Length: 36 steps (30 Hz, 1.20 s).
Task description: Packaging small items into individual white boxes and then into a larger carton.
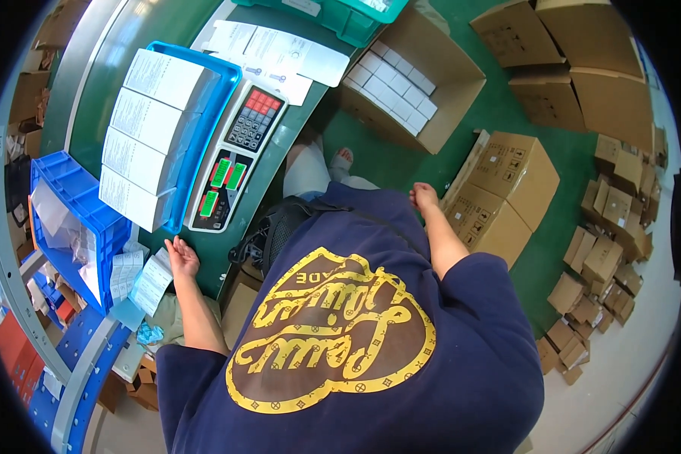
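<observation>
My left hand is at the edge of the green workbench, palm partly up. Its fingers are loosely bent and apart, with nothing in them. Just beyond it stands a digital counting scale with a keypad and lit green displays. The scale's blue tray carries a row of several white printed boxes. Beside my left wrist lie printed paper slips. My right hand hangs at my right side, its fingers loosely curled and holding nothing visible. Closed brown cartons are nearest to it.
An open carton of small white boxes stands beyond the bench. Flat printed sheets and a green crate are at the bench's far end. At the left is a blue bin. Brown cartons line the right side.
</observation>
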### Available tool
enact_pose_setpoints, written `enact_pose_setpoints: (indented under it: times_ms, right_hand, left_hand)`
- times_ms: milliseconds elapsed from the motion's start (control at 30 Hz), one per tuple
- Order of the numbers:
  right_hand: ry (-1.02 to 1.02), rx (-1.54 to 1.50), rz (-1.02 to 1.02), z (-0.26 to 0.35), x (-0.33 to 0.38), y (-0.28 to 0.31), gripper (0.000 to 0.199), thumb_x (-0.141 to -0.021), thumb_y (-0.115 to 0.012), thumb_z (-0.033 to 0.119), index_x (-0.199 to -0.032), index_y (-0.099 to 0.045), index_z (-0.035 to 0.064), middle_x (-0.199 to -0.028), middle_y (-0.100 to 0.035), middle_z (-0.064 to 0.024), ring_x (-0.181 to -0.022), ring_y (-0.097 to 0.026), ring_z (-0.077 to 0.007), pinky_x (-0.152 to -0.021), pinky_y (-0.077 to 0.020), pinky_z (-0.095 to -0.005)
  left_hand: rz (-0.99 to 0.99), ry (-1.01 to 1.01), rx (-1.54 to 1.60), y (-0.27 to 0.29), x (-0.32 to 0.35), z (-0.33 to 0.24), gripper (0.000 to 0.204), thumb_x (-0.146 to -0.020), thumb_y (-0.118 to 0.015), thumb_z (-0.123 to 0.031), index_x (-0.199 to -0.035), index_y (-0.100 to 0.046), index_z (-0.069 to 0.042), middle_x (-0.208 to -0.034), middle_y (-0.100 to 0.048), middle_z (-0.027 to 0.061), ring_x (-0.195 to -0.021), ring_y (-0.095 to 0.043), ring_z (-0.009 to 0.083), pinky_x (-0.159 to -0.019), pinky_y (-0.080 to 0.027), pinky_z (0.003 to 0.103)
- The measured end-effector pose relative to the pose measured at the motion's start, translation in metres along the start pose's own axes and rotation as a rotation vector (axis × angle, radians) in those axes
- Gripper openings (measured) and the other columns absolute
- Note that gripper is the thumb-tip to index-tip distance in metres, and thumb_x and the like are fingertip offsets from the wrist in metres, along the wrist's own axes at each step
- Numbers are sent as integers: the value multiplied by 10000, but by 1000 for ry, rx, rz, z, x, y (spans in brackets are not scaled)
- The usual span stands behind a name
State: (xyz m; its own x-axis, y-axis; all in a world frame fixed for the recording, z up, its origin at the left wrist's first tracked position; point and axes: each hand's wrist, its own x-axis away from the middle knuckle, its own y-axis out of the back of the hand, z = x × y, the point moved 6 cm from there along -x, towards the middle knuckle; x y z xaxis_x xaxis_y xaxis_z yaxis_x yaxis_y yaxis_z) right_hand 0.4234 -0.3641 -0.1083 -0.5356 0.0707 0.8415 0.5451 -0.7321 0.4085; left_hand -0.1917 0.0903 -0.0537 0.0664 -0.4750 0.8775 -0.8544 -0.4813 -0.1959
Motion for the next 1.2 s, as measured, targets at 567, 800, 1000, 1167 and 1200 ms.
enact_pose_setpoints:
  times_ms: [567,800,1000,1167,1200]
  right_hand:
    - [1478,211,203,521,218,-96,288,-915,-591,128,-1169,-566,-7,-987,-686,-171,-895,-683,-250,-769,-532,-342]
    - [1052,1245,-319,560,128,-151,321,-842,-615,173,-1126,-595,25,-1106,-656,-242,-1002,-658,-388,-874,-525,-458]
    - [1489,1086,-251,593,185,-136,333,-816,-724,285,-979,-625,12,-915,-663,-222,-855,-657,-388,-745,-521,-454]
    - [1293,775,69,642,223,-157,341,-791,-750,265,-965,-601,12,-841,-641,-205,-803,-639,-368,-703,-493,-449]
    - [1300,909,60,643,235,-163,347,-790,-752,267,-973,-596,17,-828,-643,-185,-805,-642,-336,-721,-498,-432]
  left_hand:
    - [-192,-81,-19,1,7,13,437,-831,-664,-582,-872,-655,-148,-717,-678,-83,-605,-649,67,-431,-478,174]
    - [-251,-122,-78,-6,11,22,455,-874,-595,-601,-793,-644,-155,-664,-657,-78,-565,-635,66,-410,-462,177]
    - [-161,-175,-28,-5,17,30,481,-915,-537,-598,-714,-582,-163,-547,-517,-73,-458,-513,63,-385,-357,168]
    - [-371,-163,-135,-12,39,26,443,-928,-536,-571,-736,-568,-173,-572,-526,-70,-477,-510,62,-391,-345,169]
    - [-357,-158,-142,-8,39,27,430,-929,-539,-564,-751,-570,-174,-582,-532,-68,-486,-516,64,-390,-342,171]
